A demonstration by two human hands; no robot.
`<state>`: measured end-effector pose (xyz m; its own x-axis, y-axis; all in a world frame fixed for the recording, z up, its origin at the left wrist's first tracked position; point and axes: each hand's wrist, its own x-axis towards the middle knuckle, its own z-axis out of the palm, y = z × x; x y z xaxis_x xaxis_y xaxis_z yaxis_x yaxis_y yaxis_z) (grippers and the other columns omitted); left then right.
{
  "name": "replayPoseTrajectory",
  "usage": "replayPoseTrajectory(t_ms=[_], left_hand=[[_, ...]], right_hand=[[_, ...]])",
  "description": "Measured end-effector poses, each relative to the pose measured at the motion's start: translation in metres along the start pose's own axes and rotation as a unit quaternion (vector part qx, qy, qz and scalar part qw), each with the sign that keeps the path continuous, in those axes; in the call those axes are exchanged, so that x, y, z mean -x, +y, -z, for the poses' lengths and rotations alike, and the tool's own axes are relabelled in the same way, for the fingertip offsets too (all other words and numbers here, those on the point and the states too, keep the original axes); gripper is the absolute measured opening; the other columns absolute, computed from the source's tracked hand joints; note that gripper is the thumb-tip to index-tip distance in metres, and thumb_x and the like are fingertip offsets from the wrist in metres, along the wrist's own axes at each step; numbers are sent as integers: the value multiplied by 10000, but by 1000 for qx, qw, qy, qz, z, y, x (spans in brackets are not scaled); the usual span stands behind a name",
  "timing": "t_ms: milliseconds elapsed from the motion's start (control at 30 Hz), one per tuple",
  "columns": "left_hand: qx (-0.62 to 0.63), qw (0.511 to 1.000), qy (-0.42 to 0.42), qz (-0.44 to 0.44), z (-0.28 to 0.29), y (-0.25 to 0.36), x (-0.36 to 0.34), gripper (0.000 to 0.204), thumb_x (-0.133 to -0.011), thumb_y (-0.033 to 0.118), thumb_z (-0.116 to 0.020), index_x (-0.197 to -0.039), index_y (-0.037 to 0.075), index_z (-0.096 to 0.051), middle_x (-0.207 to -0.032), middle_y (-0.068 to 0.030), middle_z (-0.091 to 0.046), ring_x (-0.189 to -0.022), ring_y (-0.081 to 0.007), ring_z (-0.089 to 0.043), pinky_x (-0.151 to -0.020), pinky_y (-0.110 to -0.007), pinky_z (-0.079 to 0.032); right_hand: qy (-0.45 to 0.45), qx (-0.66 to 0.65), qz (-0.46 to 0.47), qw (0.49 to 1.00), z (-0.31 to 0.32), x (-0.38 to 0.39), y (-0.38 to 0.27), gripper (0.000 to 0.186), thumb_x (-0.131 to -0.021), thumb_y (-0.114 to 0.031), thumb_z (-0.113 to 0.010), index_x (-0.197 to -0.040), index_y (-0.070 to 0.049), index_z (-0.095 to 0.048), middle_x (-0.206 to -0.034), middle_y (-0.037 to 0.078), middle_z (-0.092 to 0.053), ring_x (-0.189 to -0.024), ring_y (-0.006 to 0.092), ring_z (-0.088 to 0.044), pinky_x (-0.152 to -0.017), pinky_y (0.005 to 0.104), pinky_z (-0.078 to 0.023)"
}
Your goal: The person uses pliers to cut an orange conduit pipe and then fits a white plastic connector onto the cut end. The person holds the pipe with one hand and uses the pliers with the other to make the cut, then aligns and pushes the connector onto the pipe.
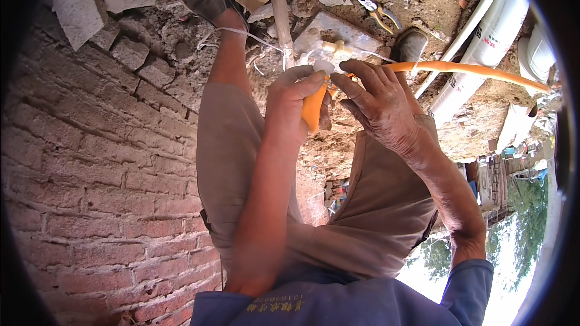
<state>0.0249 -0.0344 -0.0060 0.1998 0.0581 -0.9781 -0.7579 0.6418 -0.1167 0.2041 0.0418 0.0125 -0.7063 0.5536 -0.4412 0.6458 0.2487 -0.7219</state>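
Brick wall (109, 199) fills the left of the view, and broken masonry (130, 53) lies along its foot on rough, bare earth. Within this setting we see a seated or crouched person from above, the knees parted and both hands working between them. Our attention goes first to the left hand (286, 101), its thumb and fingers clasped around a short orange sleeve (312, 110), which points down toward the lap. We find a translucent white piece (324, 67) at the sleeve's upper end, between the two hands. Just beside it is the right hand (388, 104), with bent fingers; we cannot tell whether its fingertips grip anything. We trace a long orange hose (471, 69) from behind this hand to the right, across white pipes (483, 48). Beyond the hands we note a flat slab (353, 31), a wooden shaft (278, 6) and, near the right shoe (411, 44), pliers (377, 11) lying on the ground with parted handles.
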Motion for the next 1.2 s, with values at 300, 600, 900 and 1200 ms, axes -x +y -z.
replayPoseTrajectory(t_ms=[300,600,900,1200], left_hand=[[15,1000,-26,5,1,-2,-3,316,-899,194,-691,-1068,-56,-596,-738,-139,-624,-484,-215,-590,-402,-335,-450],[22,999,-34,12,1,-5,-5,311,-918,192,-680,-1108,-36,-587,-734,-154,-631,-492,-231,-597,-421,-331,-467],[59,996,-52,31,4,-11,-9,334,-918,216,-679,-1120,-18,-553,-730,-150,-622,-480,-228,-588,-405,-336,-464],[74,994,-64,52,10,-18,-11,315,-951,230,-645,-1123,-34,-635,-746,-152,-651,-522,-226,-618,-465,-324,-505]], right_hand=[[66,22,-14,997,-16,1,-4,381,-761,-84,-729,-1130,-64,-636,-1007,55,-654,-861,222,-641,-753,370,-480],[96,6,-38,995,-18,7,-5,380,-747,-41,-745,-1108,-49,-626,-1026,73,-677,-874,242,-663,-770,384,-493],[96,-6,-32,995,-20,15,0,347,-773,-33,-751,-1089,-39,-609,-1098,81,-684,-976,251,-681,-848,379,-500],[98,-110,-159,976,-33,29,-16,351,-791,-25,-752,-1115,-41,-619,-1081,101,-708,-992,278,-686,-875,385,-510]])
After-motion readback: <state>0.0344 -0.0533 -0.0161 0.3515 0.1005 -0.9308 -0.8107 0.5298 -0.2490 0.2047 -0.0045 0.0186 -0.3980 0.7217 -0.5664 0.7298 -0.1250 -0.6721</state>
